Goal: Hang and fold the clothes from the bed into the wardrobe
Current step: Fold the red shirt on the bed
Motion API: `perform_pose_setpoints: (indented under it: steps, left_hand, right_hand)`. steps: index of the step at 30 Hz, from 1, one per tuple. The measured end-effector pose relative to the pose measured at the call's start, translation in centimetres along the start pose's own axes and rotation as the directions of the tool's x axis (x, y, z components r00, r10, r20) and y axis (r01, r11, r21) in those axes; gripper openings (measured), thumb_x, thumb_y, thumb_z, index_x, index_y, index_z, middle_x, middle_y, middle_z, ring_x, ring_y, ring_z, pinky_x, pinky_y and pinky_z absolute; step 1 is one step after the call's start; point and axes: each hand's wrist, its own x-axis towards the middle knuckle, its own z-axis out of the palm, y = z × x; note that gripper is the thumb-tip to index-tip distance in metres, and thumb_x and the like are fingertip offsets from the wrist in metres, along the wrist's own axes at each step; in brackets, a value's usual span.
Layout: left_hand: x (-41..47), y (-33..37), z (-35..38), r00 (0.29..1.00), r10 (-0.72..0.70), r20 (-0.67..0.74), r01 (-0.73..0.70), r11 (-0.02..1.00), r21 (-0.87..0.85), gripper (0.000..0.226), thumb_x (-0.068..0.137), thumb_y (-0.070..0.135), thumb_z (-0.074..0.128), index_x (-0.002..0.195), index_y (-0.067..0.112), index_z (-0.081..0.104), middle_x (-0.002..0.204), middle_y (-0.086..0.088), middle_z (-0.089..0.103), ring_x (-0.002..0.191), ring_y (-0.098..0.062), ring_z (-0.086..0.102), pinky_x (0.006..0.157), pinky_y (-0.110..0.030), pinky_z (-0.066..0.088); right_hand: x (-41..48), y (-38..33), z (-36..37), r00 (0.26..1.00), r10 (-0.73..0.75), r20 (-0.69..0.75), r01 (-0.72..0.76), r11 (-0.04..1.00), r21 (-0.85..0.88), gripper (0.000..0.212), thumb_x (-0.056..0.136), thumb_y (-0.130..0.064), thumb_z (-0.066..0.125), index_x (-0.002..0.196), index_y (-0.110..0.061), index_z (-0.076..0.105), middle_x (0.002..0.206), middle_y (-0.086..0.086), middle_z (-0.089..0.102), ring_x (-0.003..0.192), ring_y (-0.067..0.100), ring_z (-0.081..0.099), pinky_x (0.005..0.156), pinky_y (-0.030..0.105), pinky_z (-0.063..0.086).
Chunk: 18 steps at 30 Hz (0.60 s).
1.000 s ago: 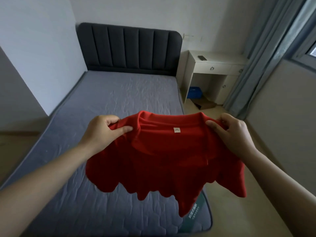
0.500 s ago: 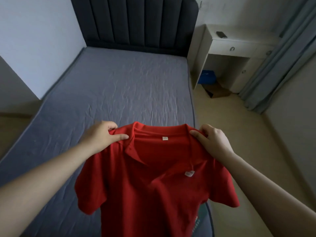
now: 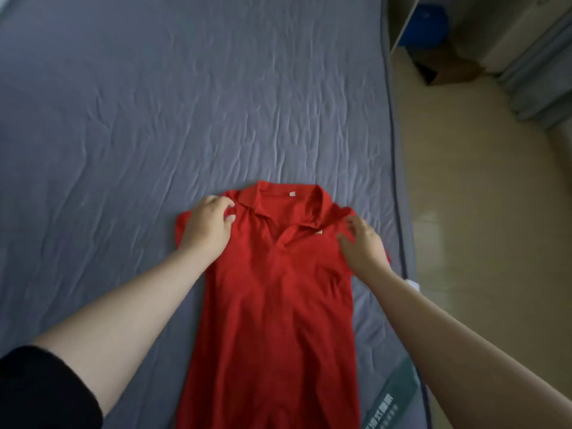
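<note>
The shirt (image 3: 275,289) is showing a plain bright red all over, with a small pale label (image 3: 292,195) inside the collar. The bed (image 3: 185,103) is showing a grey-blue cover quilted in wavy lines and edged in darker piping. A green tag (image 3: 390,400) with white lettering is sitting at its corner. The floor (image 3: 479,243) is looking pale tan, a sleeve (image 3: 40,388) black and a bin (image 3: 430,23) blue.

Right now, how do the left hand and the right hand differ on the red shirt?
The left hand has curled fingers that seem to pinch the red shirt beside the collar; the right hand has spread fingers and grips nothing. The left hand looks sharp; the right hand is blurred. Both sit at the shirt's shoulders.
</note>
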Motion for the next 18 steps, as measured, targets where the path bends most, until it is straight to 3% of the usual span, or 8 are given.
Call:
perform_pose_setpoints:
  steps: [4,8,14,18]
  left_hand:
    - [-7.2,-3.9,5.3,0.991,-0.014,0.132,0.026,0.995,-0.096,0.018,0.079,-0.004,0.067,0.098,-0.004,0.066,0.094,-0.021,0.064,0.088,-0.036,0.062,0.084,-0.044,0.048]
    - [-14.8,-6.6,8.0,0.951,-0.103,0.291,0.145,0.981,-0.126,0.016,0.081,-0.001,0.068,0.097,-0.002,0.066,0.094,-0.016,0.063,0.084,-0.03,0.062,0.079,-0.032,0.046]
    - [-22.5,-8.9,10.0,0.914,-0.17,0.367,0.227,0.967,-0.116,0.015,0.079,0.002,0.071,0.093,0.002,0.067,0.09,-0.011,0.063,0.078,-0.025,0.062,0.077,-0.033,0.048]
    - [-28.3,-11.6,11.4,0.862,-0.268,0.429,0.327,0.942,-0.069,0.021,0.075,0.003,0.076,0.094,0.002,0.066,0.09,-0.012,0.063,0.082,-0.029,0.063,0.079,-0.037,0.05]
  right_hand:
    - [-4.7,5.3,5.3,0.991,0.082,0.108,-0.08,0.997,-0.016,0.037,0.088,-0.011,0.063,0.125,-0.005,0.057,0.119,0.015,0.062,0.112,0.032,0.057,0.095,0.035,0.042]
    - [-10.3,8.6,8.2,0.971,0.129,0.2,-0.121,0.991,-0.054,0.035,0.087,-0.011,0.063,0.122,-0.006,0.058,0.117,0.015,0.063,0.11,0.032,0.059,0.091,0.034,0.044]
    - [-16.6,11.9,10.1,0.958,0.118,0.263,-0.09,0.989,-0.115,0.036,0.084,-0.007,0.064,0.12,-0.003,0.06,0.115,0.016,0.064,0.108,0.031,0.06,0.093,0.034,0.045]
    - [-21.9,14.9,12.2,0.92,0.178,0.348,-0.105,0.97,-0.217,0.038,0.084,-0.011,0.064,0.122,-0.007,0.061,0.116,0.013,0.061,0.108,0.031,0.058,0.09,0.033,0.043]
